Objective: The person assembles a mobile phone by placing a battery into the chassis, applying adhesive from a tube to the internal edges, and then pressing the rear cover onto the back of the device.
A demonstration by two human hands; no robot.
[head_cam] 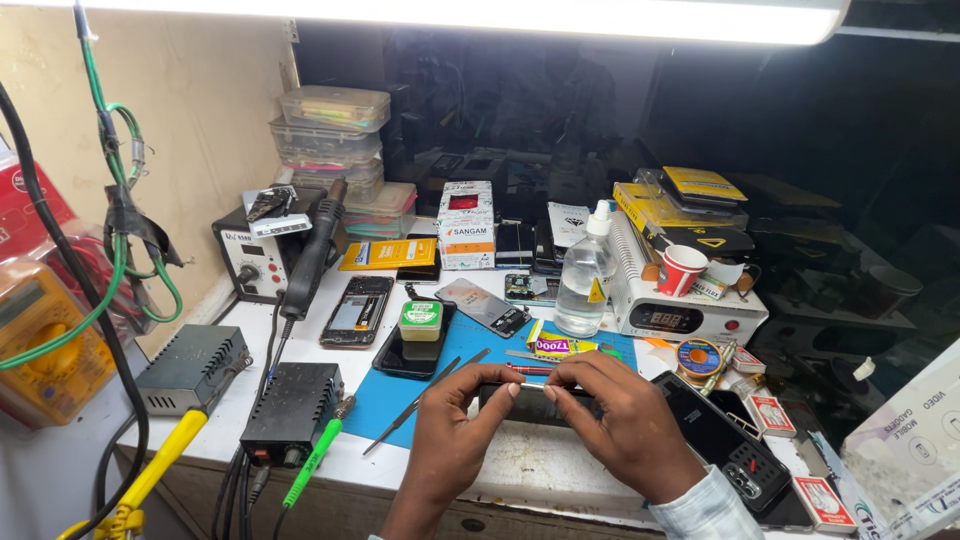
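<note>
Left hand (452,425) and right hand (622,420) both pinched one dark phone (540,402) by its edges; two opened phones (357,310) lay behind; one clear bottle (584,275) stood beyond.

Stacked white-and-orange boxes (466,226) stand at the bench's back, a flat yellow packet (387,254) leaning just left. Right, yellow-and-black packages (690,205) pile atop a white machine's dark display (668,319).

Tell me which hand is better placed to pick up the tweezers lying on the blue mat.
Left. The left hand pinches the dark phone right beside the tweezers, which lie on the blue mat on its side. The right hand holds the phone's far end and would probably have to cross over.
</note>
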